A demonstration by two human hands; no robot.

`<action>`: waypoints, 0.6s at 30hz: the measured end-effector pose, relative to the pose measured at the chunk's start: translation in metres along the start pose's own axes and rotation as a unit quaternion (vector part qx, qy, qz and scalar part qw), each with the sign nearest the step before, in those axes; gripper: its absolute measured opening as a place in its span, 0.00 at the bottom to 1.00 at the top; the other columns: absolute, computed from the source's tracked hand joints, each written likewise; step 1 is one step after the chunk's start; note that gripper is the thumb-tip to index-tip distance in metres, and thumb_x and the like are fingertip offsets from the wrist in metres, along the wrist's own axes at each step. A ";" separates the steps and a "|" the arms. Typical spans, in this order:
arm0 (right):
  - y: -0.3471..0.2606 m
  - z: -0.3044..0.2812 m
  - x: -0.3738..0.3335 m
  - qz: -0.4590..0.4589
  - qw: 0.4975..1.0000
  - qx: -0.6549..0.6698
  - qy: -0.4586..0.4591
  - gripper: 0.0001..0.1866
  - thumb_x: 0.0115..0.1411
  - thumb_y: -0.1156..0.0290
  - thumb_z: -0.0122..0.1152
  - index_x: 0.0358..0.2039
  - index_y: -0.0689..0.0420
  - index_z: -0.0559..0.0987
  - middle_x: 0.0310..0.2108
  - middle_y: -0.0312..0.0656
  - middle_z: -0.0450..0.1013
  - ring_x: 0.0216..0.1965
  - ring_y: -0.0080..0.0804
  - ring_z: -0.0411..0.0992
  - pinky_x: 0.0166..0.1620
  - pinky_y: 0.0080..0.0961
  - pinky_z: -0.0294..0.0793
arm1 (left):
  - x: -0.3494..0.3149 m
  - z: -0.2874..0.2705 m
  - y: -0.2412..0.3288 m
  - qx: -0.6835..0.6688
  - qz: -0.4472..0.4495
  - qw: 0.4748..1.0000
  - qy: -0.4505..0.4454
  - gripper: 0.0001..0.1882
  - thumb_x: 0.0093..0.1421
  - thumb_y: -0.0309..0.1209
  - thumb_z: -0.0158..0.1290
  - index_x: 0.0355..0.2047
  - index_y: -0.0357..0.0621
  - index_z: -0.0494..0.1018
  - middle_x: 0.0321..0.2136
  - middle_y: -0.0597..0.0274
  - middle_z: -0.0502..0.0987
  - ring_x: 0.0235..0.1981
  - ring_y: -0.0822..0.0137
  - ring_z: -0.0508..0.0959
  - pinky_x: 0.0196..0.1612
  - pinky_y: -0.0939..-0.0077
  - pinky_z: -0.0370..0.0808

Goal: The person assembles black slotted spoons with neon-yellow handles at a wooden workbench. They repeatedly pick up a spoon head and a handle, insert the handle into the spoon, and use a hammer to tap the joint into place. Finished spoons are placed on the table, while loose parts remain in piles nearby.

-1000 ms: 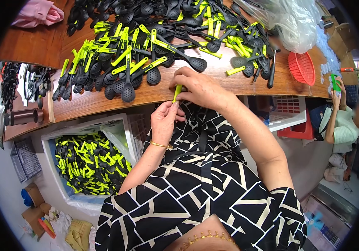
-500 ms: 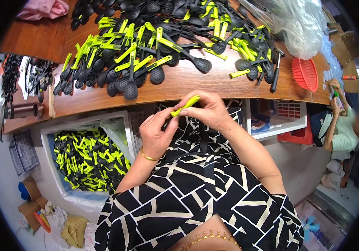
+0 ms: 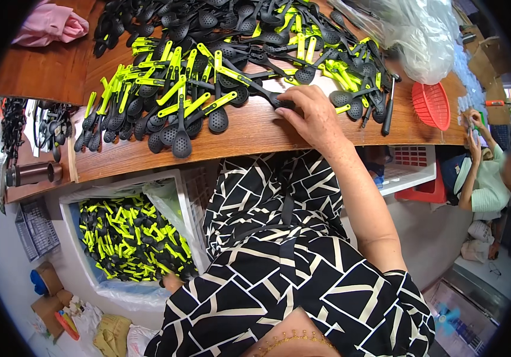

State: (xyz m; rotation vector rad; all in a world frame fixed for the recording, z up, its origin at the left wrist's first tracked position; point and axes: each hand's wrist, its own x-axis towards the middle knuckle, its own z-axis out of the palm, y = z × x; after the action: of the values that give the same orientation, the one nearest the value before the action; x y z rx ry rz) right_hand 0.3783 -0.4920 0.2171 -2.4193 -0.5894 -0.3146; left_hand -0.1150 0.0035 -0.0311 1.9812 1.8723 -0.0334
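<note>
My right hand [image 3: 315, 119] is over the wooden table, its thumb and fingers closed on the bowl of a black perforated spoon [image 3: 261, 90] with a lime-green handle. Most of that bowl is covered by my fingers. My left hand [image 3: 173, 283] is down at the near edge of a lined bin beside me, mostly hidden behind my sleeve, so its fingers cannot be made out. Many black and lime-green spoons [image 3: 133, 238] fill the bin. On the table, a large heap of perforated spoons [image 3: 181, 143] spreads to the left and behind my right hand.
A red plastic basket [image 3: 431, 106] and a black-handled hammer-like tool [image 3: 390, 107] lie on the table's right. Clear plastic bags [image 3: 428, 47] sit behind them, a pink cloth [image 3: 50, 25] at far left. Another person [image 3: 488, 172] works at the far right.
Both hands were together holding a folded lime-green piece. Now the right hand has reached forward onto a spoon, and the left has dropped to the bin; the piece is out of sight.
</note>
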 end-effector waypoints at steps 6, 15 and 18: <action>0.002 0.020 0.013 -0.035 0.996 -0.084 0.011 0.16 0.57 0.66 0.70 0.45 0.55 0.81 0.43 0.45 0.78 0.46 0.46 0.75 0.48 0.39 0.75 | -0.045 0.055 -0.019 0.281 -0.019 0.957 -0.064 0.14 0.69 0.35 0.48 0.36 0.33 0.71 0.34 0.44 0.78 0.33 0.48 0.77 0.42 0.57 0.76; 0.001 0.006 -0.012 0.036 0.997 0.063 0.028 0.12 0.58 0.74 0.67 0.44 0.61 0.82 0.40 0.49 0.80 0.42 0.47 0.79 0.47 0.36 0.77 | -0.082 -0.024 0.256 -0.356 0.332 0.866 -0.115 0.13 0.73 0.33 0.48 0.51 0.35 0.69 0.40 0.59 0.75 0.36 0.72 0.75 0.39 0.78 0.74; -0.028 0.007 -0.027 -0.062 0.996 0.034 0.057 0.14 0.55 0.76 0.69 0.43 0.57 0.84 0.37 0.44 0.80 0.37 0.43 0.78 0.42 0.34 0.78 | -0.196 -0.056 0.364 -0.443 0.403 0.710 -0.370 0.12 0.72 0.28 0.49 0.52 0.33 0.70 0.42 0.53 0.79 0.39 0.66 0.81 0.49 0.74 0.79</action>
State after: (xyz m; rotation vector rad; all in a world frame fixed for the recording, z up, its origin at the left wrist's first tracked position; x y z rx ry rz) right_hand 0.3419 -0.4765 0.2167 -2.2866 -0.6904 -0.4729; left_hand 0.2015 -0.1696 0.1790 1.5064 0.2656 0.2417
